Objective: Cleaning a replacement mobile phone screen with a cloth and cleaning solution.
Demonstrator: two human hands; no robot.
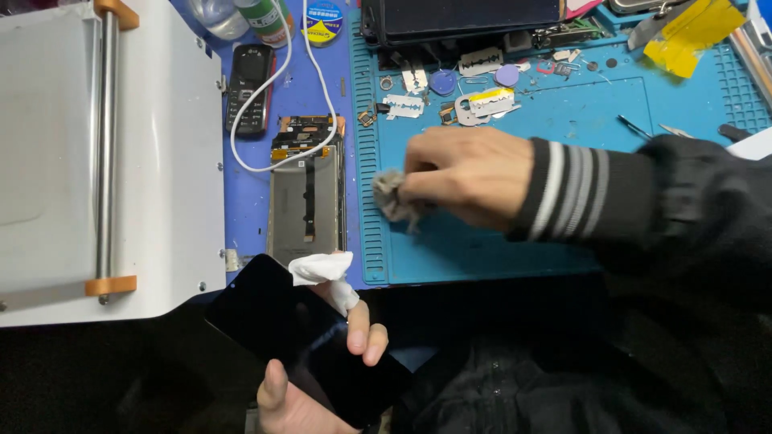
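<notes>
My left hand (pixel 318 378) holds a black phone screen panel (pixel 301 337) at the bottom centre, thumb on one edge and fingers on the other. A crumpled white tissue (pixel 326 269) lies on the panel's upper corner, under my fingertips. My right hand (pixel 462 173), in a dark sleeve with white stripes, pinches a small grey wad of cloth (pixel 392 195) against the blue work mat (pixel 498 249).
A white machine with a metal roller bar (pixel 104 153) fills the left. An opened phone body (pixel 305 193), a black keypad phone (pixel 249 84) and a white cable (pixel 277 88) lie behind. Razor blades (pixel 404 106), picks and yellow tape (pixel 691 36) litter the mat's far side.
</notes>
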